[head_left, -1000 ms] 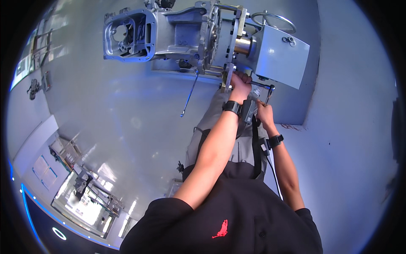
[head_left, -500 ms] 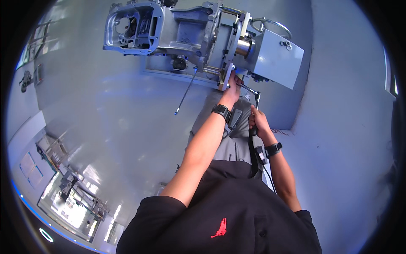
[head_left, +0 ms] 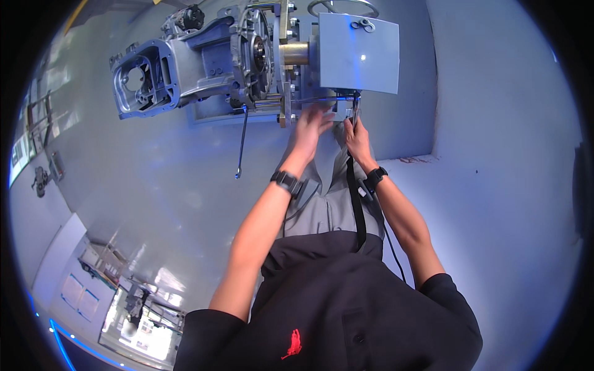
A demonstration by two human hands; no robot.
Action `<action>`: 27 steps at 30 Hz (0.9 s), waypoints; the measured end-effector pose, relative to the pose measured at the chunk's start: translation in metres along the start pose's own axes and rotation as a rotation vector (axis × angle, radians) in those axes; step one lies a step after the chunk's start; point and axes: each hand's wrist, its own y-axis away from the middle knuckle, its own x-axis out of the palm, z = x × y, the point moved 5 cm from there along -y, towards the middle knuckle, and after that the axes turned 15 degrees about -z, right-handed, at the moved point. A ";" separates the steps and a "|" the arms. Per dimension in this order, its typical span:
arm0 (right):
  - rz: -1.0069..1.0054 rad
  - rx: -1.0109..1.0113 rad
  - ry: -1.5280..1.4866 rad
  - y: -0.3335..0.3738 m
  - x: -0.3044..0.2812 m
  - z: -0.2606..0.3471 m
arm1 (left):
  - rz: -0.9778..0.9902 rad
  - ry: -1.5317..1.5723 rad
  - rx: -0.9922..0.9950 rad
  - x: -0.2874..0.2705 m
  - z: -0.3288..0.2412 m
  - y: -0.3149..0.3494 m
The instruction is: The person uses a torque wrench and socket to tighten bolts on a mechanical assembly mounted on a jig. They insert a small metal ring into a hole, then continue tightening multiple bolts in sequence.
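My right hand (head_left: 359, 139) is closed round the handle of a ratchet wrench (head_left: 354, 111), held upright below a grey box. From the ratchet head a long extension bar (head_left: 325, 99) runs left toward the lower bolts of a mounting plate (head_left: 285, 93); whether its tip sits on a bolt I cannot make out. My left hand (head_left: 308, 133) is just under the bar with fingers apart and blurred, and nothing shows in it. Bolted to the plate's left side is an open cast-metal gearbox housing (head_left: 213, 59). A slim wrench (head_left: 242, 142) hangs down from the housing's lower edge.
The grey box (head_left: 360, 55) carries a handwheel (head_left: 343, 7) behind it and overhangs my right hand. My legs (head_left: 334, 210) are below the fixture, with a black strap (head_left: 356, 198) hanging between my arms. Windows and equipment stand far to the left.
My left hand has come away from the plate's lower corner and its fingers have spread. My right hand has moved up with the ratchet, whose extension now lies nearly level. The whole view has shifted.
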 end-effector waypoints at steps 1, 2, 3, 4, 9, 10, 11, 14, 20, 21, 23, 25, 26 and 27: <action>-0.003 0.012 -0.009 0.000 0.001 -0.002 | 0.149 -0.230 0.005 -0.008 -0.002 0.014; -0.015 0.051 -0.045 -0.001 0.000 -0.006 | 0.302 -0.458 0.004 -0.019 -0.003 0.029; -0.040 0.095 -0.072 -0.002 -0.007 -0.015 | 0.319 -0.643 0.023 -0.027 -0.018 0.046; -0.051 0.105 -0.079 -0.001 -0.011 -0.011 | 0.324 -0.831 0.058 -0.038 -0.041 0.062; 0.130 0.367 -0.047 0.008 -0.006 0.000 | -0.756 -1.104 1.135 -0.143 -0.110 0.053; 0.146 0.373 -0.087 0.007 -0.009 0.008 | -0.754 -1.103 1.136 -0.148 -0.107 0.046; 0.144 0.372 -0.088 0.005 -0.013 0.017 | -0.673 -1.266 0.797 -0.158 -0.094 0.028; 0.291 0.645 -0.211 0.010 -0.025 0.041 | -0.611 -1.419 0.495 -0.162 -0.079 0.014; 0.448 0.963 -0.311 0.016 -0.027 0.055 | -0.672 -1.396 0.633 -0.159 -0.068 0.010; 0.425 0.920 -0.316 0.018 -0.024 0.054 | -0.692 -1.348 0.681 -0.161 -0.068 0.008; 0.322 0.797 -0.253 0.015 -0.017 0.037 | -0.696 -1.331 0.676 -0.158 -0.066 0.007; 0.102 0.507 0.053 0.006 -0.013 0.029 | -0.715 -1.330 0.661 -0.166 -0.063 0.004; 0.112 0.508 0.043 0.009 -0.005 0.020 | -0.637 -1.257 0.627 -0.172 -0.058 0.000; -0.012 0.303 0.043 0.001 -0.004 0.012 | -0.551 -1.183 0.593 -0.174 -0.054 -0.006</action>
